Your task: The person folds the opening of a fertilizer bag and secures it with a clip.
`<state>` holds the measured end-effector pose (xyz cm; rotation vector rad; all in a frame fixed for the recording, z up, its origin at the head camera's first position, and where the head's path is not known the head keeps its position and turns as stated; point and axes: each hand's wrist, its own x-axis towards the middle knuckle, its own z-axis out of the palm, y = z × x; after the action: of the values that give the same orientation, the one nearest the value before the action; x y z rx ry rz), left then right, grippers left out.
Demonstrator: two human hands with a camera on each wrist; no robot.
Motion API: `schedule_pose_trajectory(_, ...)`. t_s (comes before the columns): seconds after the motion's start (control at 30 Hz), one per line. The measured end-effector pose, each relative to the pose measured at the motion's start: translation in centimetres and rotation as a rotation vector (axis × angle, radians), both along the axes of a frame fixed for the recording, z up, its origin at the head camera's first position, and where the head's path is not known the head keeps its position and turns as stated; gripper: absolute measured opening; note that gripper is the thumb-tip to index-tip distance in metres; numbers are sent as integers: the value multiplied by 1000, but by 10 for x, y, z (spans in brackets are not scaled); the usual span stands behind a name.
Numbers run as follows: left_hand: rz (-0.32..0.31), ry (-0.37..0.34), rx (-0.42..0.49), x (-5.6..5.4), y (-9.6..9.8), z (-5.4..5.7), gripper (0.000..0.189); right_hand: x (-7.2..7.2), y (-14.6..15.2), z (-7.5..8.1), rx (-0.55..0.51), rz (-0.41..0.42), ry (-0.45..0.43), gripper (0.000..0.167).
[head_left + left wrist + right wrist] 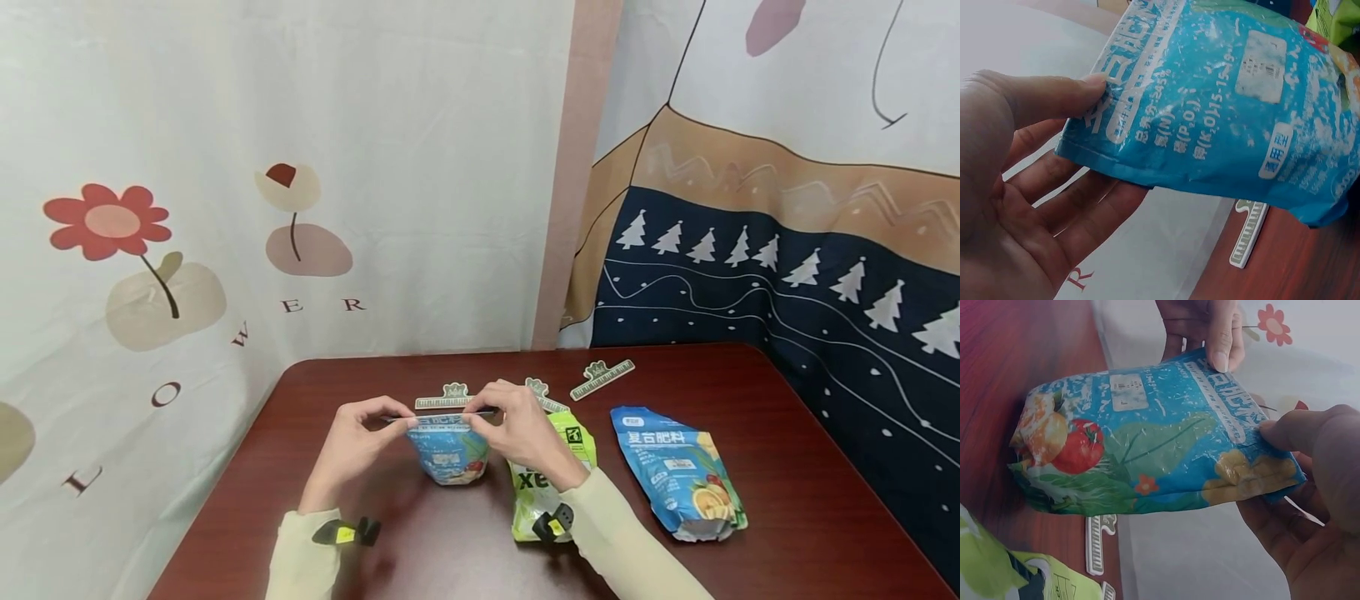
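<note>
Corners at the top of the blue pouch [450, 457] sit pinched in my left hand [355, 435] and right hand [519, 423], thumbs in front; it is upright near the middle of the desk [247, 517], and whether its base touches I cannot tell. Room lies leftward to the desk's edge; rightward the green bag [531, 504] crowds my wrist, another pouch [677, 475] beyond. My right arm covers part of the bag, my right hand part of the middle clip [551, 402]. The desk's near edge is cut off.
</note>
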<state>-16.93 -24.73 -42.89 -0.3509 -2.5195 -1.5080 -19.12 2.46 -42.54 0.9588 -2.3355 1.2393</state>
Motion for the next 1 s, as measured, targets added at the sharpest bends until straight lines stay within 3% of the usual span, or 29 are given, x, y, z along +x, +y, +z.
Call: schedule_pose_trajectory(1.0,2,-41,4,-4,-11,-2,11,1,10,-6,-85,7,-50,4)
